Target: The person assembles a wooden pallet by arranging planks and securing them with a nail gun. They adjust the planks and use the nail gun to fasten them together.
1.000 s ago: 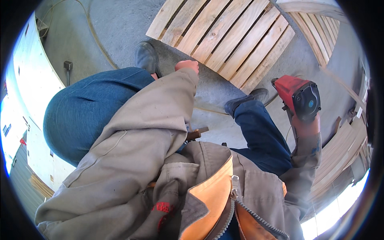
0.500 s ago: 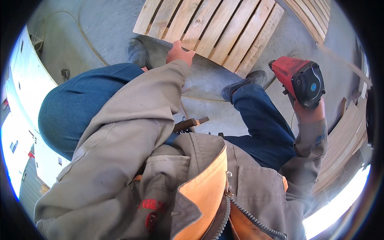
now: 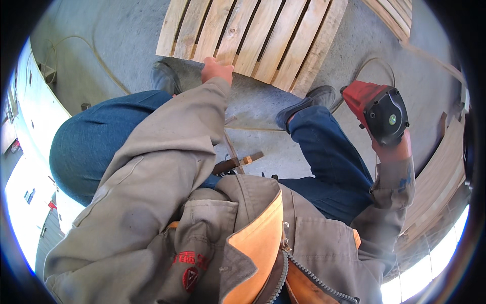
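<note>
A slatted wooden pallet (image 3: 237, 33) lies on the floor in front of my feet, its pale boards running away from me with narrow gaps between them. My left hand (image 3: 217, 71) is at its near edge, fingers curled round the end of a board. Off to the right, my right hand (image 3: 394, 147) grips a red and black nail gun (image 3: 377, 109), held up beside my right knee and apart from the pallet. The tool's body hides most of my right fingers, and its nose points toward the pallet side.
Stacked boards (image 3: 438, 182) lie at the right, and more slatted wood (image 3: 392, 17) at the far right. A thin hose (image 3: 104, 58) crosses the floor at left. A wooden-handled tool (image 3: 235, 163) shows between my legs, near my shoes (image 3: 306, 106).
The view has turned slightly, shifting the pallet and my shoes a little leftward in the picture. My left hand stays at the pallet's edge; the nail gun is still in my right hand.
</note>
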The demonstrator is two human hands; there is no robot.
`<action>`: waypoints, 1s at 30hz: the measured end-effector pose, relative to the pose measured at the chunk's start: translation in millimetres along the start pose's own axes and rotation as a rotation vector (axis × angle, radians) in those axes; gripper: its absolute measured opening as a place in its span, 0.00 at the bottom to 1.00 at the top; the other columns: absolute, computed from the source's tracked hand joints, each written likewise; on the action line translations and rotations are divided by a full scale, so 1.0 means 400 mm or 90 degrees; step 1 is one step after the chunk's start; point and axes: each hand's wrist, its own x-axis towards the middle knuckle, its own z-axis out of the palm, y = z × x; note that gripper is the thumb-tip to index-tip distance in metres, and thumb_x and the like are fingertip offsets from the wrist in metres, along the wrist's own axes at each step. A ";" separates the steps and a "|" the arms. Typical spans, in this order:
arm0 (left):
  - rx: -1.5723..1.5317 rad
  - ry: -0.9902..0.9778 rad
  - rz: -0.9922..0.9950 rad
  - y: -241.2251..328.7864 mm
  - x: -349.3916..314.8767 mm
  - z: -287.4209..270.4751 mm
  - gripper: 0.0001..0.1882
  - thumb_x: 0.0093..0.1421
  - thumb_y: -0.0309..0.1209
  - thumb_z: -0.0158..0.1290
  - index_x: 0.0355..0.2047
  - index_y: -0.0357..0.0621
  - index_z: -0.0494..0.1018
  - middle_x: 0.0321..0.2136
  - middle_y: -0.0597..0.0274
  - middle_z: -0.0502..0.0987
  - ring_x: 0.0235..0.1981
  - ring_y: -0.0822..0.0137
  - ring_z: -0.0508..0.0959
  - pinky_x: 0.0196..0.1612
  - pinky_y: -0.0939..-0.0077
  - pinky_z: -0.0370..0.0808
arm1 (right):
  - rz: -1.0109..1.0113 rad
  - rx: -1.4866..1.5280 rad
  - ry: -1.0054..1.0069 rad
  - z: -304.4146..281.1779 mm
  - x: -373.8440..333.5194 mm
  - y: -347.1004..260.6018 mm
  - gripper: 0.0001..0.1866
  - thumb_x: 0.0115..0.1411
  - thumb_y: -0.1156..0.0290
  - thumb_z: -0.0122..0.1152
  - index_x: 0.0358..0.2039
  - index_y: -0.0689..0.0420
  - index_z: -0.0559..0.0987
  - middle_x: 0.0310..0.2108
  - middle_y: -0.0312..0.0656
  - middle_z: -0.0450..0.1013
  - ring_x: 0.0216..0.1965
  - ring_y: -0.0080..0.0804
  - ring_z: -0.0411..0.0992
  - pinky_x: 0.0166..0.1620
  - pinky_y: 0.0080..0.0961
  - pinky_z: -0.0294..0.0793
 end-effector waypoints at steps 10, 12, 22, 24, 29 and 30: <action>-0.003 0.038 0.003 -0.015 0.021 0.031 0.31 0.43 0.34 0.71 0.48 0.40 0.73 0.43 0.44 0.80 0.46 0.49 0.80 0.50 0.61 0.77 | -0.012 -0.018 -0.012 -0.013 -0.007 0.041 0.16 0.45 0.80 0.64 0.37 0.56 0.82 0.34 0.43 0.80 0.37 0.39 0.79 0.40 0.27 0.77; -0.002 0.041 0.004 -0.024 0.030 0.030 0.31 0.43 0.34 0.71 0.48 0.40 0.74 0.43 0.44 0.80 0.46 0.49 0.80 0.50 0.62 0.77 | 0.004 0.013 -0.009 -0.010 -0.001 0.045 0.16 0.45 0.81 0.64 0.37 0.56 0.82 0.34 0.43 0.80 0.37 0.38 0.79 0.40 0.27 0.77; -0.013 0.020 -0.003 -0.011 0.029 0.024 0.32 0.44 0.34 0.71 0.49 0.39 0.73 0.44 0.44 0.79 0.47 0.50 0.80 0.51 0.63 0.77 | -0.039 0.032 -0.024 -0.025 0.013 0.034 0.12 0.54 0.79 0.63 0.40 0.57 0.80 0.33 0.43 0.79 0.33 0.38 0.78 0.36 0.28 0.76; -0.017 0.016 -0.005 -0.005 0.025 0.027 0.31 0.44 0.33 0.71 0.49 0.38 0.73 0.44 0.43 0.79 0.47 0.50 0.80 0.51 0.64 0.77 | -0.036 0.010 -0.032 -0.034 0.014 0.027 0.13 0.52 0.80 0.63 0.40 0.57 0.81 0.33 0.43 0.79 0.34 0.39 0.78 0.37 0.28 0.77; -0.018 0.023 -0.002 -0.005 0.018 0.013 0.31 0.44 0.33 0.71 0.49 0.38 0.73 0.44 0.43 0.79 0.47 0.50 0.80 0.51 0.64 0.77 | -0.007 -0.013 -0.043 -0.022 0.023 0.034 0.17 0.44 0.81 0.64 0.38 0.57 0.82 0.35 0.43 0.80 0.38 0.38 0.80 0.41 0.28 0.77; -0.022 0.025 -0.002 -0.006 0.019 0.014 0.31 0.44 0.33 0.71 0.49 0.38 0.74 0.44 0.43 0.79 0.47 0.50 0.80 0.51 0.64 0.77 | -0.011 -0.005 -0.040 -0.023 0.028 0.033 0.17 0.44 0.81 0.64 0.38 0.57 0.82 0.35 0.43 0.80 0.38 0.38 0.80 0.41 0.28 0.77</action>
